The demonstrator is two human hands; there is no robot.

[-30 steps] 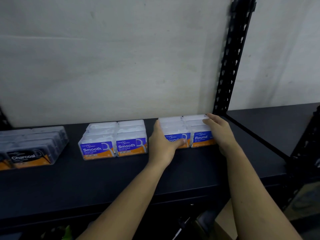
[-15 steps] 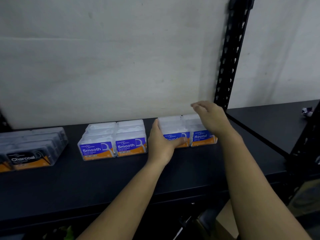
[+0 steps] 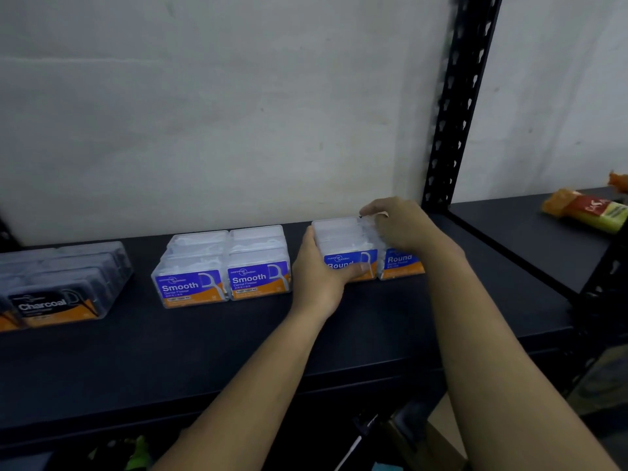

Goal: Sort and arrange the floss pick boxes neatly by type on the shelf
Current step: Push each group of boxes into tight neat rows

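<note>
Three groups of floss pick boxes stand on the black shelf [image 3: 204, 351]. Dark Charcoal boxes [image 3: 61, 283] sit at the left, blue-labelled Smooth boxes [image 3: 224, 263] in the middle, and Round boxes [image 3: 350, 246] at the right. My left hand [image 3: 319, 277] grips the left side and front of the left Round row, thumb across its label. My right hand [image 3: 401, 229] rests on top of the right Round row [image 3: 401, 263], fingers curled over the rear boxes. Part of both Round labels is hidden by my hands.
A black perforated upright post [image 3: 455, 107] rises just right of the Round boxes. Beyond it, a second shelf [image 3: 530, 239] holds orange and yellow packets [image 3: 584, 209]. A pale wall backs the shelves. Dark clutter lies below the shelf edge.
My right hand lifted off the right side of the Round boxes, then came down on top of the right row toward the back. My left hand stayed put. The view shifted right, revealing the packets.
</note>
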